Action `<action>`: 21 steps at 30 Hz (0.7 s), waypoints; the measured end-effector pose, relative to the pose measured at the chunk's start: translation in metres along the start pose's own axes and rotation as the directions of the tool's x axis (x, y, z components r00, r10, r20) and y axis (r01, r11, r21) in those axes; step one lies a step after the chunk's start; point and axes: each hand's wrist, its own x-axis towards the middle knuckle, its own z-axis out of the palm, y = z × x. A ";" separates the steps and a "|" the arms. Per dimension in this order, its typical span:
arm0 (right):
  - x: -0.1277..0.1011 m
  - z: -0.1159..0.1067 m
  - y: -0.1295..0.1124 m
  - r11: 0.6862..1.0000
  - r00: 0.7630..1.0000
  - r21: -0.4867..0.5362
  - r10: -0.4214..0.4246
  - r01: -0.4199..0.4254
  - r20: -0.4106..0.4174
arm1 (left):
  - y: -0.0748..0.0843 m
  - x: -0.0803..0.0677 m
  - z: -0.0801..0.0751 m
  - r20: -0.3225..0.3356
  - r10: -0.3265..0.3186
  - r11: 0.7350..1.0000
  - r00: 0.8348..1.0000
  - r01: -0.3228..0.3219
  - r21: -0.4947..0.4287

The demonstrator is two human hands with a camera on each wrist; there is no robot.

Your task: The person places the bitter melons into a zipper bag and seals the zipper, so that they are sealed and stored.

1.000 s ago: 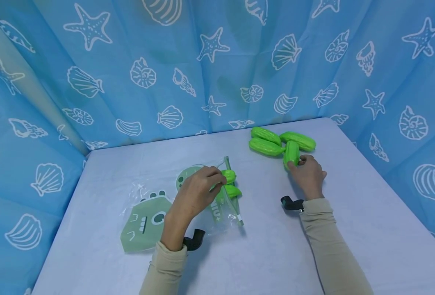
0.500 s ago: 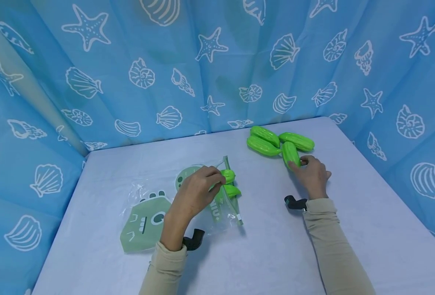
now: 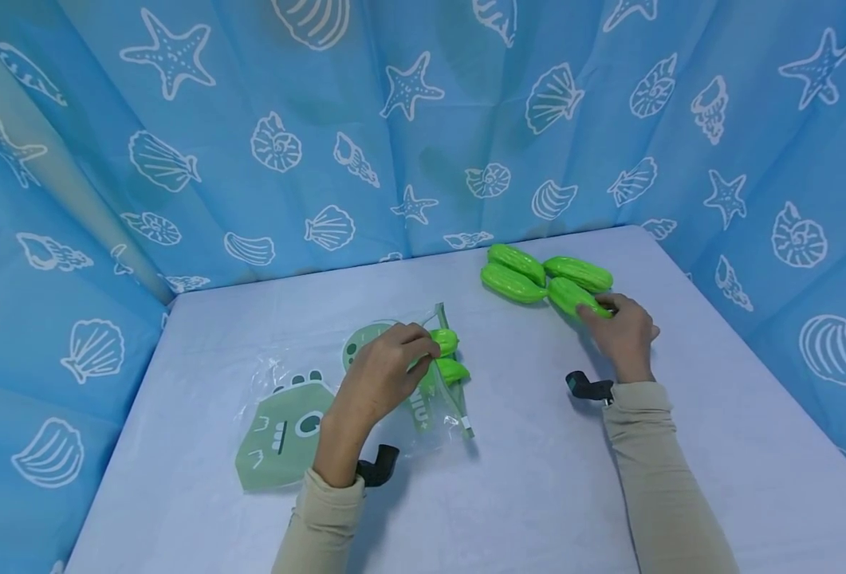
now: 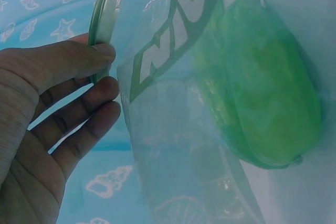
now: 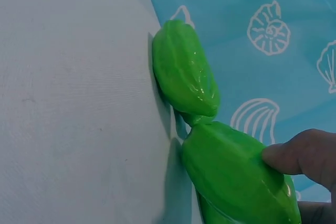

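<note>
My left hand [image 3: 379, 375] pinches the green-edged opening of a clear zip bag [image 4: 173, 108] between thumb and fingers, lifting that edge. Two green cucumbers [image 3: 446, 343] poke out at the bag's mouth; in the left wrist view a cucumber [image 4: 273, 87] shows through the plastic. At the back right, my right hand [image 3: 625, 335] grips the near end of another glossy, ridged cucumber [image 3: 569, 295], thumb on its upper side [image 5: 236, 171]. Its far end meets a group of three more cucumbers [image 3: 512, 284] on the table.
Cartoon monster prints [image 3: 268, 454] in green mark the bag's left part. The white-covered table [image 3: 509, 494] ends against blue curtains [image 3: 408, 143] with white shells and starfish, behind and on both sides. A black wrist camera [image 3: 378, 466] sticks out from the left cuff.
My right hand has shifted right, swinging the near end of its cucumber to the right, so it now lies slantwise. The left hand and the bag have stayed in place.
</note>
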 end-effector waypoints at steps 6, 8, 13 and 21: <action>0.000 -0.005 0.000 1.000 1.000 0.025 0.004 -0.004 0.002 | 0.000 0.000 0.000 0.004 -0.006 1.000 1.000 0.006 0.001; 0.001 -0.007 0.000 0.999 1.000 0.045 0.008 -0.008 -0.005 | 0.000 0.000 0.000 0.008 -0.013 1.000 1.000 0.013 0.004; 0.002 -0.008 -0.003 0.994 0.999 0.109 0.010 -0.005 -0.044 | 0.000 0.001 -0.001 0.015 -0.025 1.000 1.000 0.025 0.000; -0.002 -0.008 -0.016 0.977 0.994 0.185 -0.102 0.107 -0.036 | 0.000 0.000 -0.001 0.015 -0.021 1.000 1.000 0.021 0.002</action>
